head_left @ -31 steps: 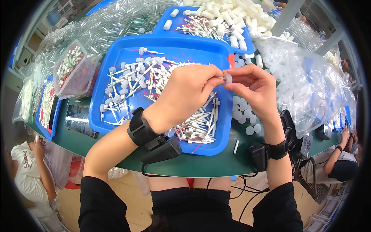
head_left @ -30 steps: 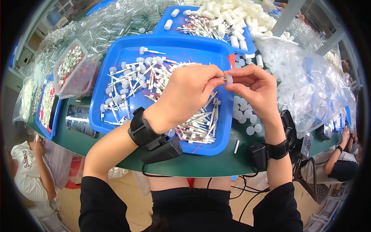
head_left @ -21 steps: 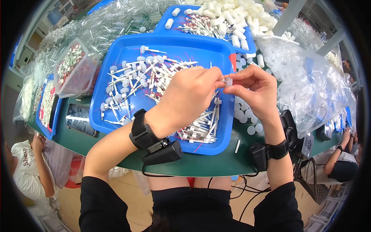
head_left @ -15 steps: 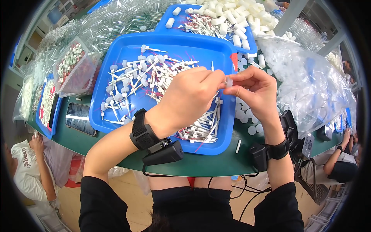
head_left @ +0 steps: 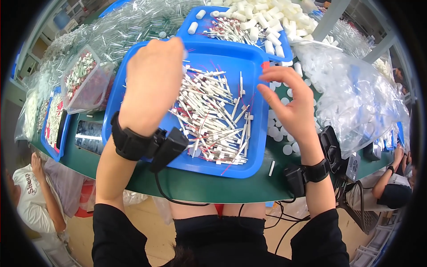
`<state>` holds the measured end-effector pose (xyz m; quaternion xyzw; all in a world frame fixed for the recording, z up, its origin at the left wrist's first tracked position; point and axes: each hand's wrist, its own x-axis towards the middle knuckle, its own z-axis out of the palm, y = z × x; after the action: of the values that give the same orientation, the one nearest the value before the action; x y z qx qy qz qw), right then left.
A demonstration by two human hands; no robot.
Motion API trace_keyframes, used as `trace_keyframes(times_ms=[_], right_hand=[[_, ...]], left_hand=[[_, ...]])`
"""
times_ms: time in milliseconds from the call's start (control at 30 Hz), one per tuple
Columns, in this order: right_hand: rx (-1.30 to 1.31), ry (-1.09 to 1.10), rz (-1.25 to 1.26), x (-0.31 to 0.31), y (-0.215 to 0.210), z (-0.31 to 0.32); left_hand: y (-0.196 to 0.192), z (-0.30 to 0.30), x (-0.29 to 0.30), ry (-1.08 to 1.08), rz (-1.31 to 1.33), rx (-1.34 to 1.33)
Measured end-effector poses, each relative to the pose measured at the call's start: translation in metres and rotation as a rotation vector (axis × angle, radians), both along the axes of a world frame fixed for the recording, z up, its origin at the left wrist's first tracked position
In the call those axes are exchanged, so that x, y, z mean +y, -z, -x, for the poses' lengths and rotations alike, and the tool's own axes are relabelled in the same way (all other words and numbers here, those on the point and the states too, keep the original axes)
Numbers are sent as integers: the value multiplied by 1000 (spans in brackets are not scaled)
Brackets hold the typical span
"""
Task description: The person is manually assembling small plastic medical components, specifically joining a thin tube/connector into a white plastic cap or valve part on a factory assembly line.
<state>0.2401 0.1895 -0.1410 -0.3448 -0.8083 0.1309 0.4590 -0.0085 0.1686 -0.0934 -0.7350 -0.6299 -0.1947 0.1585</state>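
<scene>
My left hand [head_left: 153,80] hangs over the upper left part of a blue tray [head_left: 262,149], its back toward me. Its fingers are hidden behind the hand, so I cannot see whether they hold anything. A blurred whitish round cap [head_left: 184,70] shows beside it. White thin sticks [head_left: 209,118] with small blocks and fine red wires fill the tray's middle and right. Past the tray's right rim, my right hand [head_left: 289,100] is open, thumb and forefinger apart with nothing between them. Loose translucent round caps [head_left: 278,132] lie below that hand on the table.
Behind stands another blue tray [head_left: 190,38] with white foam cylinders and sticks. A clear plastic box [head_left: 80,104] of sticks and a phone [head_left: 90,135] are at left. Plastic bags [head_left: 351,89] bulge at right. One white stick [head_left: 271,168] lies near the green table's edge.
My hands have parted: they met over the tray's right rim around a small cap. The left has swung to the upper left; the right stays near its place with its fingers apart.
</scene>
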Motion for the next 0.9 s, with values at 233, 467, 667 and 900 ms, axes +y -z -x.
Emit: trace_keyframes(times_ms=[233,467,667,900], right_hand=[[-7,247,65,5,8,-6],[-227,341,213,14,23,-24],[-354,202,218,14,20,-25],[-353,295,174,18,26,-25]], left_hand=[[22,-21,4,236,-41,106],[49,-48,-2,692,101,-49],[57,-48,5,600,94,-23],[54,-48,7,571,-26,-174]])
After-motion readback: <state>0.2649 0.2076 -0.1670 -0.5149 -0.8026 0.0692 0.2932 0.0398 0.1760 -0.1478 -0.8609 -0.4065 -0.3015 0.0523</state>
